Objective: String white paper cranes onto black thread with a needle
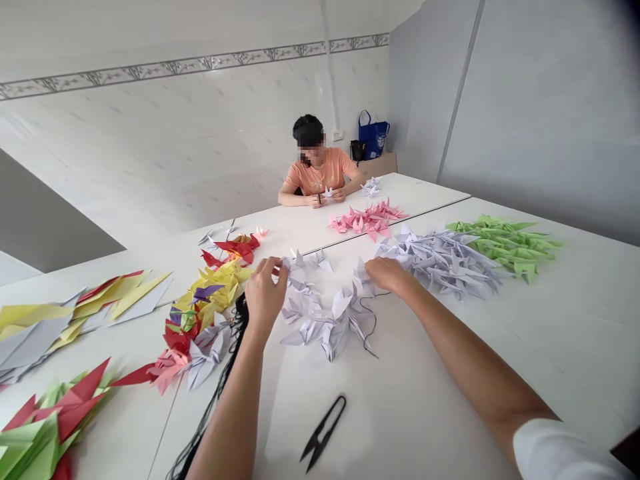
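Note:
My left hand (265,297) is raised with its fingertips pinched at the edge of a string of white origami cranes (325,320). My right hand (387,275) rests on the same white cranes, and a thin black thread (369,320) runs out near it. A bundle of black thread (213,393) hangs past my left wrist. Black thread snips (323,433) lie on the white table (425,393) below my hands. Lilac-grey cranes (440,263) lie heaped to the right of my right hand.
Piles of green (505,247), pink (367,220), yellow (215,290) and red (233,250) paper cranes cover the tables. More mixed cranes (50,427) lie at the lower left. A seated person (320,175) folds paper at the far end. A blue bag (373,135) stands behind.

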The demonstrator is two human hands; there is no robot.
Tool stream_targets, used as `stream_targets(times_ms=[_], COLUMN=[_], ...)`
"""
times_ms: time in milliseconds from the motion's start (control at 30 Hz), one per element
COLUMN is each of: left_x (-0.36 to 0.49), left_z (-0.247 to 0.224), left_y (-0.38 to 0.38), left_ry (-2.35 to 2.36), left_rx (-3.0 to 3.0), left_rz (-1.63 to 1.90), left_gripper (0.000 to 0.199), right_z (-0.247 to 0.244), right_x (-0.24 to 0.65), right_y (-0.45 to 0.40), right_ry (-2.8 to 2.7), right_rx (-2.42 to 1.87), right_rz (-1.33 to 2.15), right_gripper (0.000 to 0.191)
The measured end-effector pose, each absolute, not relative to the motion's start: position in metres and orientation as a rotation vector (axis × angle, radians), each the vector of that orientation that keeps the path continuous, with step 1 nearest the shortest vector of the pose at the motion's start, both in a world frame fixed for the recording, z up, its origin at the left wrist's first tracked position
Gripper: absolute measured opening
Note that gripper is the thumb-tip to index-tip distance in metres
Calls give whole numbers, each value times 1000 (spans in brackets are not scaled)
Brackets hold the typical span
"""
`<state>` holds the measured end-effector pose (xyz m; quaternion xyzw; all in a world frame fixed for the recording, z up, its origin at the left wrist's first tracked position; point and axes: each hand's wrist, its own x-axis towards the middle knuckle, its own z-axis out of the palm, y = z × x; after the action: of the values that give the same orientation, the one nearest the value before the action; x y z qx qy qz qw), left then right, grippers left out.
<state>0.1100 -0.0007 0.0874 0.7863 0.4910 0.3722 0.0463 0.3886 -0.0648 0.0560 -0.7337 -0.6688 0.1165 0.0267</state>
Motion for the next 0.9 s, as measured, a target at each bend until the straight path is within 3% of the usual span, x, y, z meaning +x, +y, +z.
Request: stream_targets(times_ms=[133, 267, 500, 767, 900], left_x=[107, 112, 118, 119, 119], left_z=[112, 131, 152, 159, 159], left_y=[-17, -43, -80, -96, -96], left_ry=[1279, 1131, 907, 780, 786], left_rx=[2245, 2204, 2562, 2829, 2778], left_rz=[1191, 1229, 1474, 1582, 1566], left_gripper=[13, 15, 6, 13, 12], right_z=[48, 56, 99, 129, 131], right_x=[377, 367, 349, 327, 327], right_y=[-60, -62, -91, -129, -133], right_ry=[-2164, -2125, -1846, -1651, -1665], right_rx=[-1952, -1657, -1418, -976, -928], right_rz=[522, 521, 383, 451, 410], right_gripper=[23, 38, 46, 11, 8])
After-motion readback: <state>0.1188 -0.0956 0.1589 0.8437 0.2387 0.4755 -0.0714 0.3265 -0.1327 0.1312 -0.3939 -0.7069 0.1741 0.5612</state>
